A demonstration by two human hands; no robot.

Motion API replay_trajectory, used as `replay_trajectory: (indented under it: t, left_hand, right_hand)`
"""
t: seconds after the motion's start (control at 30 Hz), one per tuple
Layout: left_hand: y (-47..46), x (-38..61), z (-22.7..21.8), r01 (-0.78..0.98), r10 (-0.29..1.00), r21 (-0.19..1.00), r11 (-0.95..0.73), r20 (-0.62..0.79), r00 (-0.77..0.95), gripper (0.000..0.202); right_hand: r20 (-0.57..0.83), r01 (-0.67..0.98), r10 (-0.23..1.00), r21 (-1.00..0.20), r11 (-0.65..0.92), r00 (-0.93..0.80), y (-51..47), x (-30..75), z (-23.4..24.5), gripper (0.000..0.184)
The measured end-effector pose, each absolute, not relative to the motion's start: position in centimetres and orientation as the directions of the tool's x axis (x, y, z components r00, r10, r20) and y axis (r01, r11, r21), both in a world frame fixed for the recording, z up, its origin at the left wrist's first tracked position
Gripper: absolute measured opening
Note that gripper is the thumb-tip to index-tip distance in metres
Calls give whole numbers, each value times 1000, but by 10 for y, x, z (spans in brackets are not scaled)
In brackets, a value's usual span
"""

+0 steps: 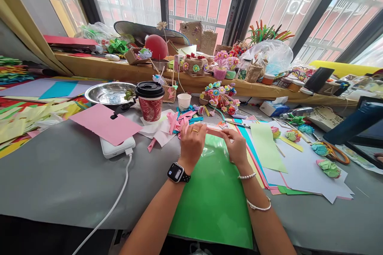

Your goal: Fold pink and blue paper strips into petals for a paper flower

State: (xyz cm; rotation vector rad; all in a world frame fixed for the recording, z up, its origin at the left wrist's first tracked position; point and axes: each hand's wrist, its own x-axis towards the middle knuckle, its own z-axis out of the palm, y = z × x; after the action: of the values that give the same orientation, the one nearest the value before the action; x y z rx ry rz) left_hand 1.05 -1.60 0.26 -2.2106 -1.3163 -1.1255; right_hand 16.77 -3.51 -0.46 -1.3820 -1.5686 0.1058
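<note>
Between my two hands stretches a narrow folded strip of pink paper [214, 132], held above the far end of a shiny green sheet [214, 199]. My left hand [193, 143], with a ring and a watch, is closed on the strip's left end. At its right end the fingers of my right hand [236, 145] pinch it. Just beyond my left hand lies a pile of folded pink paper strips [176, 121] mixed with blue ones, partly on white tissue [160, 133]. My fingers hide parts of the strip.
A lidded red cup [150, 103], a small paper cup [184, 101] and a steel bowl [104, 93] stand behind. Pink paper [106, 122] overlaps a white power bank [116, 148] with a cable. Paper sheets [299, 171] and crumpled paper flowers [328, 167] lie right.
</note>
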Motion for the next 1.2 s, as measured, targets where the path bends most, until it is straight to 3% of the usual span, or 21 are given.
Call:
replay_trajectory:
  t: [0.17,0.43,0.57,0.7,0.83,1.0,1.2]
  left_hand:
    - [-18,15,-1,760,570,43,-648,689,448,19]
    - [-17,13,-1,793,618,105,-600,690,376,19]
    - [-15,12,-1,755,715,334,-564,655,245,19]
    - [-14,13,0,556,816,624,-549,543,197,21]
    - [-15,14,2,424,854,742,-519,463,237,20]
    - [-15,15,2,413,842,734,-540,476,254,17]
    - [-16,16,0,524,746,556,-645,606,276,32]
  right_hand:
    - [620,720,784,-541,435,-9,-39,158,1,18]
    - [605,730,783,-599,328,145,-36,166,-4,20]
    - [585,674,753,-689,265,301,-35,172,-4,23]
    - [452,459,833,-843,281,319,-35,169,-3,28]
    - [386,367,891,-886,285,240,-36,164,-1,29]
    - [402,388,891,-871,301,212,-37,162,-1,28]
    - [420,441,884,-846,300,205,-40,161,0,25]
